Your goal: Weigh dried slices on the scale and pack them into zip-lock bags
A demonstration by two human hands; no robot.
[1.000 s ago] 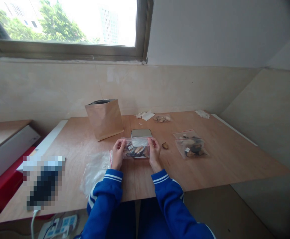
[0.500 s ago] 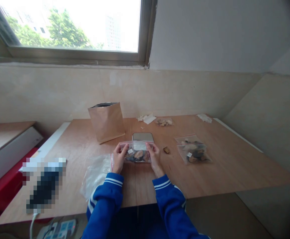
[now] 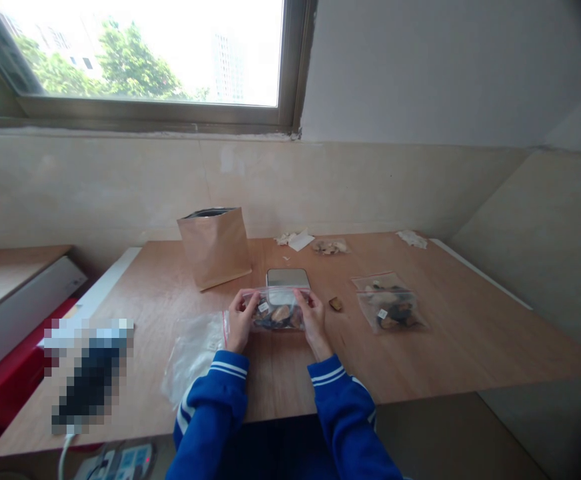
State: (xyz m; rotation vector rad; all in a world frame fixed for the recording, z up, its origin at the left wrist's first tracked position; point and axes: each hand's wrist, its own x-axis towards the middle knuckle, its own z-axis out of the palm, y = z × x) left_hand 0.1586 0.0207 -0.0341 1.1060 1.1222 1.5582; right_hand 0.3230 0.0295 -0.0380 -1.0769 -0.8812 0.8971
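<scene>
A clear zip bag (image 3: 279, 315) with brown and dark dried pieces and a small white label is held upright near the table's middle. My left hand (image 3: 241, 319) pinches its upper left corner, and my right hand (image 3: 313, 319) pinches the upper right. Both thumbs lie along the top strip. Just behind the bag is a flat scale-like device (image 3: 288, 276), partly hidden by it. One loose brown piece (image 3: 335, 304) lies to the right of my right hand. Empty clear bags (image 3: 193, 357) with a red strip lie by my left forearm.
A kraft paper pouch (image 3: 214, 250) stands open at the back left. Filled zip bags (image 3: 393, 310) lie at the right, and a smaller bag of pale pieces (image 3: 330, 247) sits farther back. A blurred dark device (image 3: 90, 373) with a white cable is at the left edge.
Both hands still grip the same zip bag by its top corners, with hardly any movement. The whole view has shifted slightly.
</scene>
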